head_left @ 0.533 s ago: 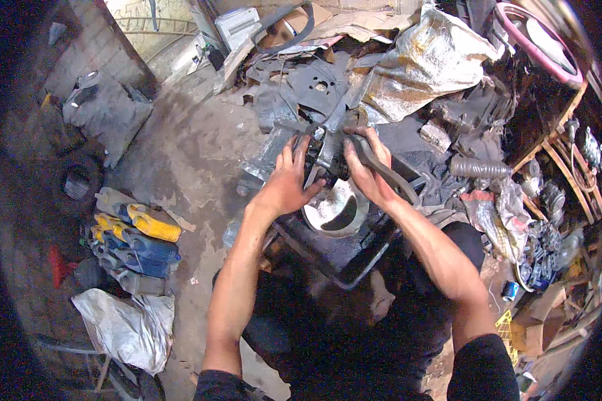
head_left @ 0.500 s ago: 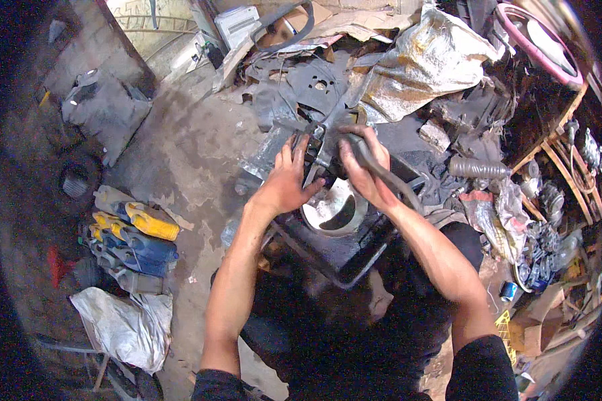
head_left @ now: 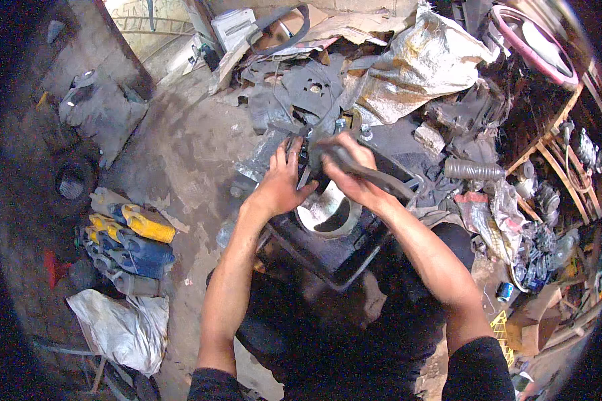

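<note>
My left hand [head_left: 277, 187] presses its fingers and thumb around a narrow dark piece [head_left: 305, 168] at the far side of a black box-like stand [head_left: 344, 267]. My right hand [head_left: 354, 170] is closed around a long, dark, rubber-like strip [head_left: 388, 182], whose tail runs back over the wrist. The strip's front end is smeared by motion beside the left fingers. A round, whitish-grey bowl-shaped opening [head_left: 344, 224] sits in the stand just below both hands. The exact shape of the piece under my left hand is hidden.
Dark flat rubber scraps [head_left: 308, 87] and a dirty white sack [head_left: 425, 63] lie beyond the hands. Blue and yellow plastic containers [head_left: 147, 224] are stacked at left, above a white sack [head_left: 124, 327]. A ribbed grey tube [head_left: 475, 168] and a cardboard box [head_left: 535, 321] are at right.
My right hand has moved a little left with the dark strip, closer to my left hand. The left hand stays nearly in place. The whole view has shifted slightly.
</note>
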Tool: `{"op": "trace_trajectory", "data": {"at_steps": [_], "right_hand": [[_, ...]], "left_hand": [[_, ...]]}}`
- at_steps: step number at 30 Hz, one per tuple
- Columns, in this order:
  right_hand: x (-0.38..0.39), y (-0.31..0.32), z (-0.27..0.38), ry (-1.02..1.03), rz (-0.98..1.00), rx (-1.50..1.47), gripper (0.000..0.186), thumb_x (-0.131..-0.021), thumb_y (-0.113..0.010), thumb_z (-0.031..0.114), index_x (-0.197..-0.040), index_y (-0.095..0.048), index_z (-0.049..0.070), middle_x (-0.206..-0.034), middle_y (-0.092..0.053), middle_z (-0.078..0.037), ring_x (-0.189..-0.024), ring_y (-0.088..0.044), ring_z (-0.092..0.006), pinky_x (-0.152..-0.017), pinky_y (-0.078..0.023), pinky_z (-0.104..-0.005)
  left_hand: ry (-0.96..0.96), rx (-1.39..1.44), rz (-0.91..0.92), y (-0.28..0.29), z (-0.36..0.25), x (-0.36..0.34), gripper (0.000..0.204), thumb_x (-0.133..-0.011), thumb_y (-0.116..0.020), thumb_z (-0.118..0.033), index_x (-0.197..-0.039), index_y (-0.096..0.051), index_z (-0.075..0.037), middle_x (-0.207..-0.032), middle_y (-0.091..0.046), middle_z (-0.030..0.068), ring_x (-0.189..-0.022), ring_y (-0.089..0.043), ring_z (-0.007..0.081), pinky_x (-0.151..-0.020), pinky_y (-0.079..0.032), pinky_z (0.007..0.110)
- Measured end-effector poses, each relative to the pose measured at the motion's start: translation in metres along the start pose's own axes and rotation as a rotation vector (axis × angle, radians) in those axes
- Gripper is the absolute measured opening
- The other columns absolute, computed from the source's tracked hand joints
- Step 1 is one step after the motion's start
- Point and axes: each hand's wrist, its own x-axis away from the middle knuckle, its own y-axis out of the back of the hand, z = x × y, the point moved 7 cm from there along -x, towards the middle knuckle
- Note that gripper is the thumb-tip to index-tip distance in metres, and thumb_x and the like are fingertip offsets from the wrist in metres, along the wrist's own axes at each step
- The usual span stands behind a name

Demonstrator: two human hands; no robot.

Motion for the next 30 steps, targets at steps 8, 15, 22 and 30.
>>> {"op": "trace_trajectory", "data": {"at_steps": [8,15,22,30], "right_hand": [[0.014,0.011,-0.064,-0.176,0.121,0.175,0.056,-0.078,-0.073,0.021,-0.131,-0.060,0.008,-0.103,-0.072,-0.018,-0.090,-0.070,-0.0342,-0.091,-0.054,-0.0388],[-0.007,0.000,0.003,-0.040,-0.058,-0.162,0.029,-0.084,-0.064,0.013,-0.112,-0.062,0.005,-0.097,-0.067,-0.012,-0.089,-0.064,-0.0209,-0.084,-0.051,-0.0365],[-0.011,0.025,-0.096,-0.314,0.208,0.460,0.053,-0.077,-0.073,0.025,-0.125,-0.062,0.009,-0.101,-0.071,-0.021,-0.097,-0.070,-0.0321,-0.087,-0.054,-0.0441],[-0.007,-0.001,-0.013,-0.066,-0.004,-0.094,0.029,-0.083,-0.064,0.013,-0.110,-0.064,0.003,-0.096,-0.066,-0.010,-0.091,-0.063,-0.0191,-0.084,-0.050,-0.0327]], "left_hand": [[0.030,0.057,0.016,0.005,-0.002,0.004,0.097,-0.088,-0.073,-0.036,-0.156,-0.010,-0.008,-0.153,-0.017,0.0347,-0.142,-0.021,0.0529,-0.118,-0.026,0.055],[0.058,-0.012,0.010,0.001,0.009,0.007,0.099,-0.085,-0.074,-0.035,-0.155,-0.010,-0.002,-0.150,-0.018,0.0374,-0.139,-0.026,0.0542,-0.114,-0.031,0.054],[0.037,0.035,0.003,0.005,-0.004,0.003,0.097,-0.087,-0.073,-0.034,-0.156,-0.010,-0.005,-0.151,-0.019,0.0355,-0.141,-0.024,0.0531,-0.116,-0.029,0.055],[0.066,0.032,0.027,0.003,0.001,0.005,0.100,-0.086,-0.073,-0.036,-0.156,-0.009,-0.005,-0.151,-0.019,0.0357,-0.139,-0.026,0.0533,-0.115,-0.030,0.054]]}}
